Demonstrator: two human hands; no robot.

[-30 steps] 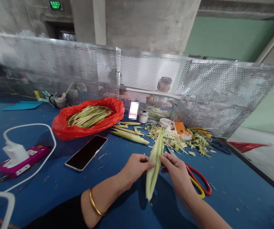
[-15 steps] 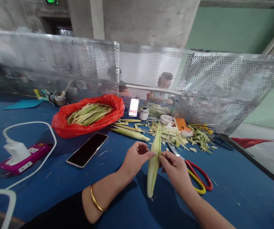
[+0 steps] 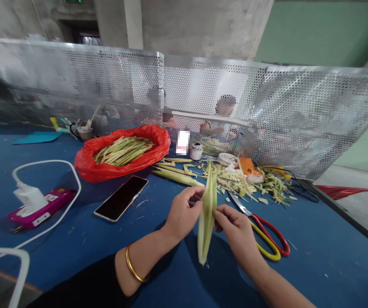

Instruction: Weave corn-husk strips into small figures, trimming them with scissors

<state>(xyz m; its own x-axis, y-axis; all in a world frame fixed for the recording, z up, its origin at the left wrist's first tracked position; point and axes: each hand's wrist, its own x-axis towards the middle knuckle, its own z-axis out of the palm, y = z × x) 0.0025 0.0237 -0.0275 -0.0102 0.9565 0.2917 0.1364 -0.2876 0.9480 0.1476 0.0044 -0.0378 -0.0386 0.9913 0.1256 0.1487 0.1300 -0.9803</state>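
Observation:
Upright in front of me stands a long pale green husk leaf (image 3: 206,224), its lower tip close to the blue table. My left hand (image 3: 185,211) grips its left edge, thumb bent and fingers partly hidden behind it. On the other edge, my right hand (image 3: 231,220) pinches the leaf between thumb and forefinger. Scissors (image 3: 269,235) with one red and one yellow handle lie right beside my right hand, blades partly open. Behind the leaf are more whole husk leaves (image 3: 177,175) and a heap of shredded trimmings (image 3: 235,179).
A red plastic bag (image 3: 86,167) full of leaf strips lies left of centre, near a phone (image 3: 121,199). A purple power strip (image 3: 55,205) with a white cable sits at left. Behind the table runs a perforated metal screen (image 3: 196,90), with people beyond it.
My left thumb has drawn back from the leaf's middle to its left edge. The leaf has opened slightly wider at mid-height. The whole view has shifted a little.

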